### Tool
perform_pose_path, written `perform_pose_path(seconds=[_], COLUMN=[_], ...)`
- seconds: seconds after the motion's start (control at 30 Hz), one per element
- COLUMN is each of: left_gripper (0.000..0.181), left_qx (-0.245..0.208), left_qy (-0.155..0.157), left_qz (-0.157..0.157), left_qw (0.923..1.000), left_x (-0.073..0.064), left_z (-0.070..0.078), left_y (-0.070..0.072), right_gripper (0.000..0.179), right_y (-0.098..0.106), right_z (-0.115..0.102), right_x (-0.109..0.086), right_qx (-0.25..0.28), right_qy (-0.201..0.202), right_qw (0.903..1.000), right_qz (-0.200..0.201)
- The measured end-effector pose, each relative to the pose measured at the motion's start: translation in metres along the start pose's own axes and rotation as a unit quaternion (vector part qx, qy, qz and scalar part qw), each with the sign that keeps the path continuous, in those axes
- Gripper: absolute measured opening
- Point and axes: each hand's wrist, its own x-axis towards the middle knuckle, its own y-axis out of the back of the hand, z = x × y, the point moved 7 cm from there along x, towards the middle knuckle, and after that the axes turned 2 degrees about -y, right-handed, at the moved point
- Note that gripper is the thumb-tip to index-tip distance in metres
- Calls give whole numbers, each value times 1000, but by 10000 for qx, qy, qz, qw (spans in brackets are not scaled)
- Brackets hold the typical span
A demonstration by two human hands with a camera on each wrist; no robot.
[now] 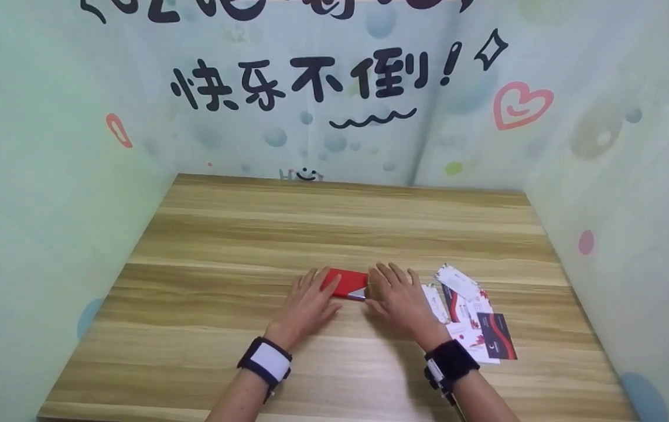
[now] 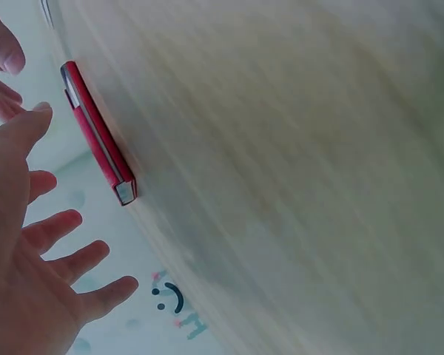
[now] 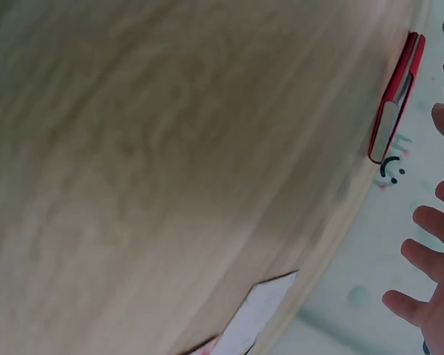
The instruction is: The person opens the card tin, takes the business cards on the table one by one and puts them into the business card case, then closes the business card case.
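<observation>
A flat red card case with a silvery corner lies on the wooden table between the two hands. The left hand is over its left end, fingers extended. Beside its right end is the right hand, also with straight fingers. In the left wrist view, the case lies flat on the table, and the fingers of the left hand are spread and raised off the tabletop. The right wrist view shows the case apart from the spread fingers of the right hand.
Several printed cards overlap to the right of the right hand, among them a dark card with a red wave and a white card. The wooden table is enclosed by a printed cloth backdrop at the back and sides.
</observation>
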Motion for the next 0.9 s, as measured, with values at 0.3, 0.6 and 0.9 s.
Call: perform_pose_path(seconds=[0.3, 0.6, 0.9], left_gripper=[61, 56, 45], left_qx=[-34, -54, 67], left_qy=[118, 162, -232], left_qz=[-239, -304, 13], left_qw=[9996, 9994, 9997], left_x=[6, 16, 20], left_z=[-7, -11, -9], left_y=[-11, -11, -4], right_gripper=[53, 36, 29], right_y=[-9, -9, -7], right_z=[-12, -16, -21], right_x=[2, 3, 4], right_qx=[-194, -2, -342], right_qy=[375, 655, 853], right_qw=[9989, 9969, 9946], right_qz=[180, 445, 478])
